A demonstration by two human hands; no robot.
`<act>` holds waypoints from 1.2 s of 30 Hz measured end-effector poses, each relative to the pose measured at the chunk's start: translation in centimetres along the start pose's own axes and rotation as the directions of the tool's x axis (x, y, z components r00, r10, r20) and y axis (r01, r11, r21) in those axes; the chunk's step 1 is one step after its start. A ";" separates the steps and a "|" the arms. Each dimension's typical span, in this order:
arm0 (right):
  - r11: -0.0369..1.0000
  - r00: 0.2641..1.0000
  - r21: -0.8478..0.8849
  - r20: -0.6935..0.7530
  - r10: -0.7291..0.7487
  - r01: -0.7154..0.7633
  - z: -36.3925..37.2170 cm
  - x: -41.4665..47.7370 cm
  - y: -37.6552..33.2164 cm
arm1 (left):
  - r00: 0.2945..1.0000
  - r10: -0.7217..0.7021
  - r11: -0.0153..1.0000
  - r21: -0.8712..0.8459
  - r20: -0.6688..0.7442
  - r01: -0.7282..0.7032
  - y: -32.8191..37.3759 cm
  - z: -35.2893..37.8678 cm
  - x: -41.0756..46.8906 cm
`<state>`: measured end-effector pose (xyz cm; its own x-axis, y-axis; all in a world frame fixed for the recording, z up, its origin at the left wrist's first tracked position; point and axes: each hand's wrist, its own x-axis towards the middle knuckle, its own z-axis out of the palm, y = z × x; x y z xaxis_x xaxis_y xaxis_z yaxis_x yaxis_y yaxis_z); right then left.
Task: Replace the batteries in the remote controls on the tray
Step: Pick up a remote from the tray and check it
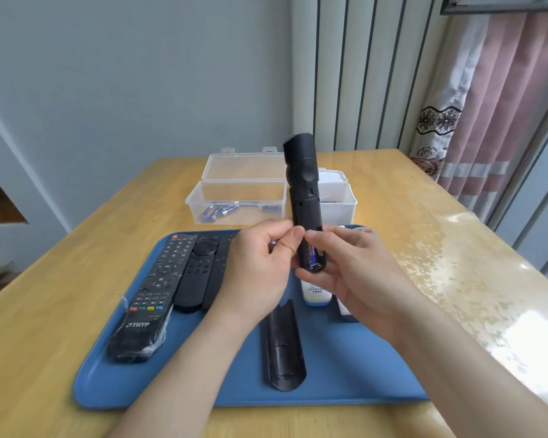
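- Holding the remote (pixel 304 191) upright above the far part of the tray (pixel 345 374), your right grip (pixel 345 267) is clamped round its lower end, with the remote's back toward you.
- Your left grip (pixel 260 263) is curled on a small battery (pixel 272 243). Only its purple-and-white tip shows between the fingers, and the thumb touches the remote's left edge beside the open bay.
- The bay is uncovered and one blue fitted battery (pixel 311 256) sits in it. Your fingers hide the slot beside it, so I cannot tell whether that one is filled.
- The cover (pixel 283 346) lies on the tray near you, between your forearms, so closing is not yet done.
- I cannot tell whether the battery in your left grip is an old one or a fresh one. Either way, this remote looks about midway through its swap.
- On the left of the tray lie the THTF remote (pixel 149 295), in a clear wrapper, and a black remote (pixel 200 270) touching its right side. Both are face up, and nothing shows that they have been opened.
- A white remote (pixel 317 295) lies partly under your right grip.
- On the desk (pixel 60 279) beyond the tray, a clear box (pixel 234 188) stands with its lid up and spares (pixel 215 212) in its left part.
- Judging by this, most of the task is left: finish this remote, refit the cover, then do the others.
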<state>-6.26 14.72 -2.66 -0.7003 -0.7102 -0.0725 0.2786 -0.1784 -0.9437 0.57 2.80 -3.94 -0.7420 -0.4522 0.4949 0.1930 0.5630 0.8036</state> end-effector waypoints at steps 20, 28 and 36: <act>0.988 0.999 0.148 0.017 0.048 -0.050 0.3 0.2 0.4 | 0.999 0.049 0.986 0.159 0.004 -0.049 -1.0 0.4 0.1; 0.965 0.996 0.251 -0.011 0.084 -0.079 0.3 0.9 0.8 | 0.998 0.054 0.981 0.186 0.017 -0.057 -0.4 0.9 -0.3; 0.961 0.993 0.256 -0.025 0.116 -0.105 0.0 1.1 1.0 | 1.000 -0.006 0.989 0.145 0.007 0.005 -0.4 1.4 -0.4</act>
<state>-6.73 13.74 -3.70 -0.6796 -0.7088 -0.1891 0.5097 -0.2708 -0.8166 -0.12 3.68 -4.91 -0.7478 -0.4506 0.4876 0.0943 0.6549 0.7498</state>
